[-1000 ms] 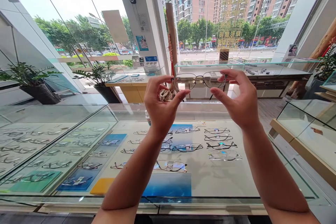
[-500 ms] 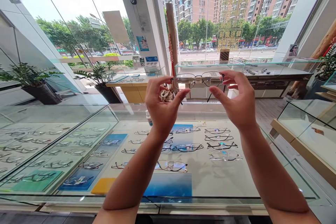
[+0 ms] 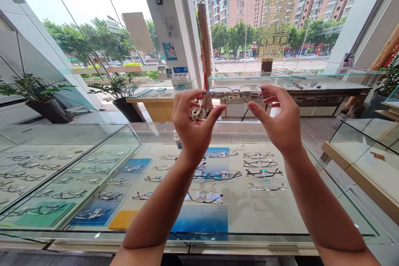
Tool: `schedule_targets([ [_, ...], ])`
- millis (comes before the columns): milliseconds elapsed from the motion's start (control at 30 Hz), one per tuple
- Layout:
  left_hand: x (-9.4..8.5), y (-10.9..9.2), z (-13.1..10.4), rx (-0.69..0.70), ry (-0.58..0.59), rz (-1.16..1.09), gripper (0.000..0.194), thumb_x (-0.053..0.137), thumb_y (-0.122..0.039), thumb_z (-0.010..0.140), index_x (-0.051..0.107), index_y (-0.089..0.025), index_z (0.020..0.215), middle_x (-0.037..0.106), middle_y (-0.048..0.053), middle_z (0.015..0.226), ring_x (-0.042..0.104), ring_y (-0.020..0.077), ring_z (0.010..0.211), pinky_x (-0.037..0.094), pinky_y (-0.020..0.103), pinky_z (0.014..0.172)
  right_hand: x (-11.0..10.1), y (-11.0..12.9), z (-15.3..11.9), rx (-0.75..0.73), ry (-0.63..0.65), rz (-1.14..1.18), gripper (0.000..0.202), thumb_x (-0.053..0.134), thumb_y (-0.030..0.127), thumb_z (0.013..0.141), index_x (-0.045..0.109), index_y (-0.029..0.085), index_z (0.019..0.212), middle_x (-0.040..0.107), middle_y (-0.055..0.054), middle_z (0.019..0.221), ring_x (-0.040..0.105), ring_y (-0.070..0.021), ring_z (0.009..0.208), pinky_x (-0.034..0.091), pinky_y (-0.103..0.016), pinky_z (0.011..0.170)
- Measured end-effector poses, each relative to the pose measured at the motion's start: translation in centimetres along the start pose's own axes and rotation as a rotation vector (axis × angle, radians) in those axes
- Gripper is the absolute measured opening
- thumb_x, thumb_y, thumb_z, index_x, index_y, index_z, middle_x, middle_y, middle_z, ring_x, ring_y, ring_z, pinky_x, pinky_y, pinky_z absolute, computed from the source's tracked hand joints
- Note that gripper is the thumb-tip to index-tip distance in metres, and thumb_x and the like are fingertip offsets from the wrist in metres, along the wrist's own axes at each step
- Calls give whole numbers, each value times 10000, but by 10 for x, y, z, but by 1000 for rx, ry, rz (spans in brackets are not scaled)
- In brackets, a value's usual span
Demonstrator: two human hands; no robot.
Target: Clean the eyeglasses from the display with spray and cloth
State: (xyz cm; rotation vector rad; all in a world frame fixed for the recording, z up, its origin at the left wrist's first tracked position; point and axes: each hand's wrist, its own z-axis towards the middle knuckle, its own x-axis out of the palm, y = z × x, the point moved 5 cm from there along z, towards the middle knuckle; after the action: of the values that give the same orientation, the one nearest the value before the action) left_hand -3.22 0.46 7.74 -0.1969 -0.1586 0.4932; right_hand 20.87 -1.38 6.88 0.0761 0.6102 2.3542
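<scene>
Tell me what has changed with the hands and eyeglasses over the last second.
The right hand has shifted slightly left, toward the left hand, and the right end of the eyeglasses has moved left with it. Nothing was visibly picked up or let go. The left hand, the crumpled cloth at it and the displayed frames stayed about as they were.

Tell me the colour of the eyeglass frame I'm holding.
The eyeglass frame looks dark, nearly black; the head view shows it best.

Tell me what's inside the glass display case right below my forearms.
Rows of eyeglasses, blue sheets and part of a yellow object. Your left forearm covers parts of some eyeglasses and whatever else lies behind it; beneath the sheets cannot be seen.
</scene>
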Motion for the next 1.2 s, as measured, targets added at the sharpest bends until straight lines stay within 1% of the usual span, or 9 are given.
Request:
schedule_targets([
  [133,1,0,0,0,-5,27,476,947,-591,848,763,-271,1149,710,39,1067,658,207,940,577,359,792,1,-1,0,2,1,-4,589,816,703,927,737,270,1318,811,-90,1219,762,-262,1001,639,-486,883],
  [267,0,-1,0,20,-12,23,448,946,-558,862,766,-277,1161,717,41,1070,669,210,948,585,363,805,1,-2,0,-7,7,-16,593,817,701,928,738,266,1322,810,-94,1224,763,-264,991,641,-488,874],
  [433,0,3,-1,6,2,29,456,955,-543,855,765,-289,1183,721,39,1089,672,209,939,591,374,819,1,-3,0,-7,15,-5,590,824,700,924,750,267,1318,822,-94,1232,768,-265,980,637,-491,870],
  [567,0,4,-1,4,4,22,462,956,-540,854,767,-294,1196,735,34,1089,673,204,930,587,371,815,0,-1,0,-20,18,-5,560,824,663,942,748,272,1336,820,-91,1245,768,-264,996,638,-490,880],
  [700,2,8,-1,-20,13,-5,448,948,-516,871,774,-293,1218,760,40,1113,701,219,994,583,376,829,-3,3,1,-59,8,-1,496,816,617,968,752,292,1337,817,-80,1231,763,-259,990,639,-493,889],
  [833,3,15,-1,-45,21,19,452,920,-553,891,784,-302,1242,788,43,1120,715,215,953,581,388,825,-4,6,1,-92,-11,-6,429,805,569,988,756,311,1327,810,-62,1204,757,-252,983,643,-497,910],
  [967,6,20,-2,-81,30,22,478,896,-588,905,784,-283,1255,807,58,1137,739,233,981,590,396,848,-3,7,0,-100,-50,-19,431,802,568,986,736,301,1318,813,-64,1201,764,-259,987,649,-497,902],
  [1067,7,22,-3,-114,27,21,493,903,-592,894,782,-268,1245,811,61,1147,724,215,908,586,382,821,-3,8,-1,-106,-78,-29,424,807,555,983,720,293,1305,819,-68,1211,770,-261,976,650,-496,895],
  [1200,7,23,-5,-136,17,24,486,907,-581,892,780,-265,1240,805,59,1151,659,172,780,560,351,753,-3,10,-1,-139,-91,-25,375,825,485,982,730,288,1286,818,-64,1208,762,-256,957,645,-498,904],
])
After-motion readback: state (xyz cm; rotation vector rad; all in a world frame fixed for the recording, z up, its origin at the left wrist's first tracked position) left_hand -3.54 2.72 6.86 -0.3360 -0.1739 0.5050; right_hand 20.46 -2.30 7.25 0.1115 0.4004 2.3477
